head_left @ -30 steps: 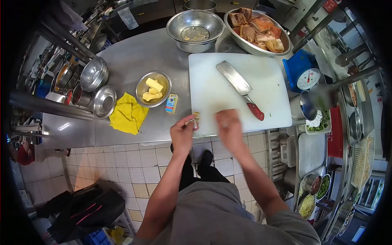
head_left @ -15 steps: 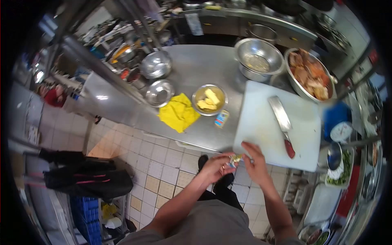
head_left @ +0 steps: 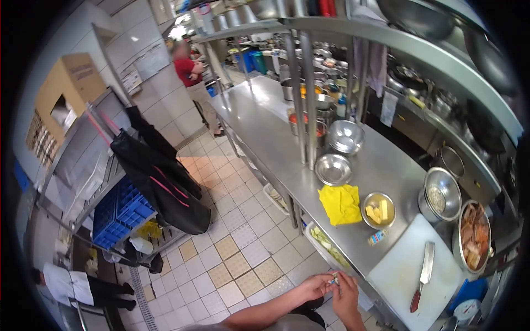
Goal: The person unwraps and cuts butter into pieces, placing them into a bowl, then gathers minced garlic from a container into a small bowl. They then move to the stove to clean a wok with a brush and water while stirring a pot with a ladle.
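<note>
Hands meet low over floor tiles, just off desk (head_left: 386, 165) edge: left hand (head_left: 316, 287) and right hand (head_left: 346, 291) pinch same small wrapped bit (head_left: 333, 280), fingers closed round it. Beyond fingers: small bowl (head_left: 378, 210) with butter chunks, big pan (head_left: 475, 236) of meat, empty steel bowl (head_left: 332, 169). Yellow cloth (head_left: 340, 203) beside. Cleaver (head_left: 423, 275) lies on white board (head_left: 408, 276), right of fingers.

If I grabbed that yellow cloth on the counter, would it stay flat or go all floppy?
Probably floppy: the yellow cloth lies crumpled in soft folds on the steel counter. It looks thin, so likely light. Pushed, it would probably bunch rather than slide.
</note>
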`<state>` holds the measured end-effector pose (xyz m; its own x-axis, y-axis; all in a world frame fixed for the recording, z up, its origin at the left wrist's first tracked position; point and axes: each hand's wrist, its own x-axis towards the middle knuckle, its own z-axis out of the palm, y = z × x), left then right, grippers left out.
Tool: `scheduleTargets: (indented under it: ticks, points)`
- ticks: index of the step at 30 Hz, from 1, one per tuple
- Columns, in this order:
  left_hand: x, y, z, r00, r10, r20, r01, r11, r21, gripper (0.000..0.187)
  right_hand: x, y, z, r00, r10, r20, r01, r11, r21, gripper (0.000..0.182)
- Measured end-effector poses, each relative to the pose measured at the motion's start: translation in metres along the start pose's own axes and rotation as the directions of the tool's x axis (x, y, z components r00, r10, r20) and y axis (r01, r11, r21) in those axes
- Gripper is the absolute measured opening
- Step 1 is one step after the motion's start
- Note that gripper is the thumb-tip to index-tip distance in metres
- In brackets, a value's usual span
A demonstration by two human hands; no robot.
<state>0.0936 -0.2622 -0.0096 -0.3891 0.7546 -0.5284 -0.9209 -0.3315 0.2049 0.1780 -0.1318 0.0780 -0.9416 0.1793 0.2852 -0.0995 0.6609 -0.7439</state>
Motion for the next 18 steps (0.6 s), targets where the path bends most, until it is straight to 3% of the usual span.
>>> scheduleTargets:
  ticks: [4, 7, 9, 12, 14, 17, 18]
  points:
    - [-0.02, -0.009, -0.062, 0.996, 0.084, 0.007, -0.083, 0.991, -0.102, 0.025, -0.004, -0.024, 0.029, 0.965, -0.221, 0.141, 0.232, 0.97, -0.067, 0.037]
    - [-0.044, -0.013, -0.098, 0.996, 0.07, 0.063, -0.061, 0.99, -0.129, 0.022, -0.022, -0.03, 0.05, 0.921, -0.331, 0.206, 0.346, 0.937, -0.042, 0.04]
    - [-0.076, -0.028, -0.091, 0.988, 0.001, -0.155, -0.034, 0.978, -0.206, 0.018, -0.029, -0.04, 0.063, 0.898, -0.374, 0.23, 0.396, 0.916, -0.057, 0.04]
    - [-0.106, -0.051, -0.105, 0.985, 0.032, -0.168, -0.084, 0.947, -0.309, 0.011, -0.063, -0.054, 0.074, 0.866, -0.395, 0.306, 0.422, 0.906, -0.024, 0.038]
    - [-0.13, -0.068, -0.115, 0.985, -0.006, -0.175, -0.061, 0.927, -0.371, 0.012, -0.085, -0.061, 0.088, 0.811, -0.478, 0.337, 0.529, 0.845, -0.073, 0.036]
    - [-0.174, -0.101, -0.123, 0.961, 0.079, -0.267, -0.183, 0.901, -0.392, 0.016, -0.126, -0.09, 0.104, 0.778, -0.503, 0.375, 0.556, 0.83, -0.041, 0.035]
    - [-0.189, -0.111, -0.128, 0.927, 0.105, -0.36, -0.239, 0.905, -0.351, 0.016, -0.142, -0.094, 0.113, 0.773, -0.502, 0.387, 0.558, 0.829, -0.038, 0.035]
